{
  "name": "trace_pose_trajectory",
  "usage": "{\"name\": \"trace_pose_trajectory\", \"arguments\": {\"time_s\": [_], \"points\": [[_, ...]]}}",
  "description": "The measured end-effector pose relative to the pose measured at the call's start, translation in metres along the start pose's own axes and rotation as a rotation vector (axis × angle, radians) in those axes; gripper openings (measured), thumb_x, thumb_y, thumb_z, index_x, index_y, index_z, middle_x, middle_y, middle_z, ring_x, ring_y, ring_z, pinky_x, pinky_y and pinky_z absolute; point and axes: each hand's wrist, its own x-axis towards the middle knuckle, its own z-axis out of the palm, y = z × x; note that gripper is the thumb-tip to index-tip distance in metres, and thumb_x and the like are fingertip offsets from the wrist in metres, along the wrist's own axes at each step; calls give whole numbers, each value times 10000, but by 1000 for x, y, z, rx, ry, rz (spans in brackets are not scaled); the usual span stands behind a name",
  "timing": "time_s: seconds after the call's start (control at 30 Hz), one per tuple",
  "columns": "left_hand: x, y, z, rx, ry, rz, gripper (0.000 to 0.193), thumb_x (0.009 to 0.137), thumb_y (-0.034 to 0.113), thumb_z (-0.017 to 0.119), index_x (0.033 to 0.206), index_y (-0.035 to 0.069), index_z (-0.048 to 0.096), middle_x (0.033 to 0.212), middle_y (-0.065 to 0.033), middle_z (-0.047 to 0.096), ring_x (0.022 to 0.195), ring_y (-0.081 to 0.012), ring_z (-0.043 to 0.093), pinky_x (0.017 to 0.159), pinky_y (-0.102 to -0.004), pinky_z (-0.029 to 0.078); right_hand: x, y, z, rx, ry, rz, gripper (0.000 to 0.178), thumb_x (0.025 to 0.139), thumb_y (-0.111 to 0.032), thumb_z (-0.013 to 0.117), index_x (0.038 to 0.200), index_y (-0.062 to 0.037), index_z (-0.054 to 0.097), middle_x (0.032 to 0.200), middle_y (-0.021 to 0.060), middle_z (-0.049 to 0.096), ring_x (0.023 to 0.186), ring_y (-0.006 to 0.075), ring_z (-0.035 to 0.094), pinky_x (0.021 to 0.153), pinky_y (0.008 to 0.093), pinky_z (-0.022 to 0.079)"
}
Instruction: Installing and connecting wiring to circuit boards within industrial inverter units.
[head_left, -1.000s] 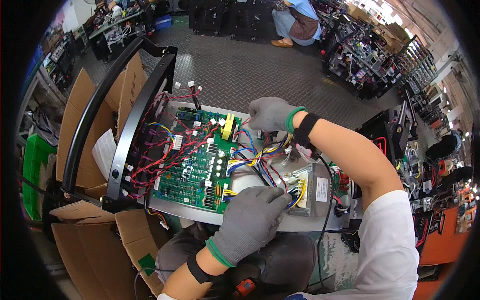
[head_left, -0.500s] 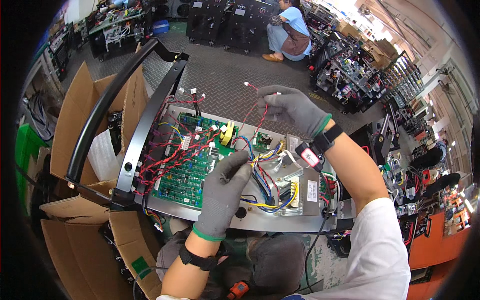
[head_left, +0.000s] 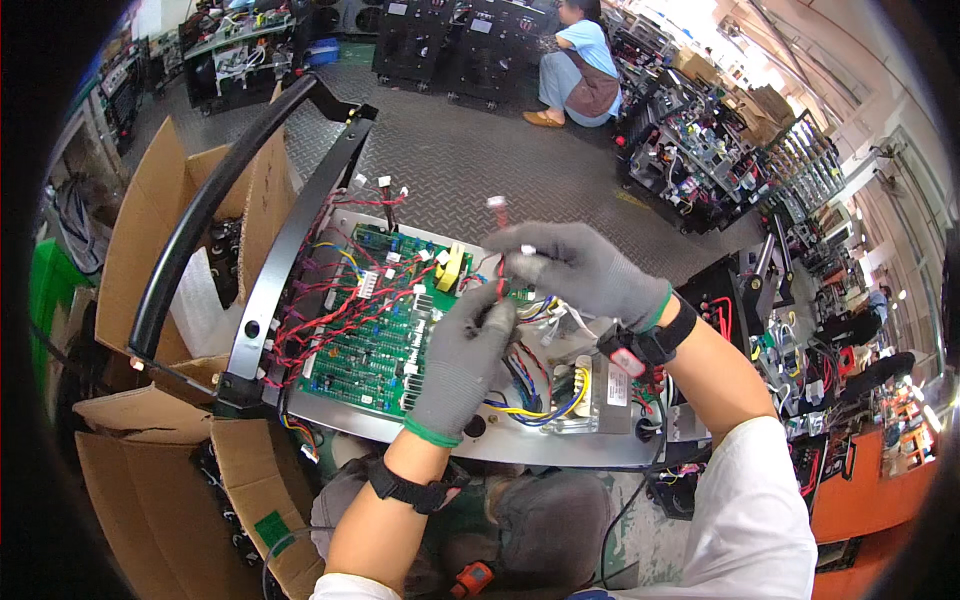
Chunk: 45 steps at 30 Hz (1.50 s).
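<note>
In front of me lies a metal chassis (head_left: 560, 450) carrying a green circuit board (head_left: 370, 345) with many red wires (head_left: 330, 325) and white plugs. My right hand (head_left: 580, 265), in a grey glove, pinches a thin red wire lead; a white plug (head_left: 497, 203) blurs above its fingers, and another shows by the fingertips. Just below, my left hand (head_left: 462, 365), gloved too, is closed at the fingertips on the same red wire lead (head_left: 501, 280). A yellow transformer (head_left: 450, 268) sits beside the hands. Blue and yellow cables (head_left: 545, 408) run right of my left hand.
A black handle bar (head_left: 205, 215) rises along the chassis's left end. Open cardboard boxes (head_left: 150, 500) stand at left. A person in blue (head_left: 585, 70) crouches near black cabinets (head_left: 465, 45) at the back. Wired machines (head_left: 680, 150) line the right. An orange tool (head_left: 472, 578) lies below.
My right hand has come down and toward my left hand, bringing the red wire lead lower. My left hand has shifted slightly right, and its fingertips now meet the lead.
</note>
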Motion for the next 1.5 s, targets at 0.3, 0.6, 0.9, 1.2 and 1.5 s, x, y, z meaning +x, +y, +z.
{"name": "trace_pose_trajectory", "arguments": {"time_s": [0.3,0.6,0.9,1.2,1.5], "points": [[-6,10,-2,-215,371,-43,291,941,241,534,1107,11,597,771,-15,589,624,-65,553,530,-197,440,26,3,-6,386,58,62,367,916,-193,594,1236,-25,526,902,64,619,782,96,598,684,247,522],[0,2,-5,-340,297,-240,340,935,273,555,1134,-2,581,791,-34,600,636,-85,578,549,-207,471,21,-1,4,-198,-126,47,157,861,-160,666,911,-45,570,758,3,582,689,59,493,622,257,442],[4,-4,-3,-297,279,-223,303,916,312,586,1039,35,601,762,2,584,604,-60,547,497,-191,436,12,8,6,-287,-146,22,198,816,-219,648,948,-76,618,783,100,633,706,199,619,664,328,493],[4,-5,-6,-435,273,-294,317,927,368,563,1021,69,607,747,26,554,546,-48,490,443,-182,384,6,6,0,-549,29,-228,166,795,-136,686,943,-61,691,822,99,646,727,243,631,673,325,495],[-9,4,-15,-291,225,-381,295,942,234,518,1135,26,595,829,-21,618,690,-67,576,593,-212,478,44,49,-6,-776,-124,363,252,773,-304,629,952,-153,721,896,80,697,838,260,666,774,375,510]]}}
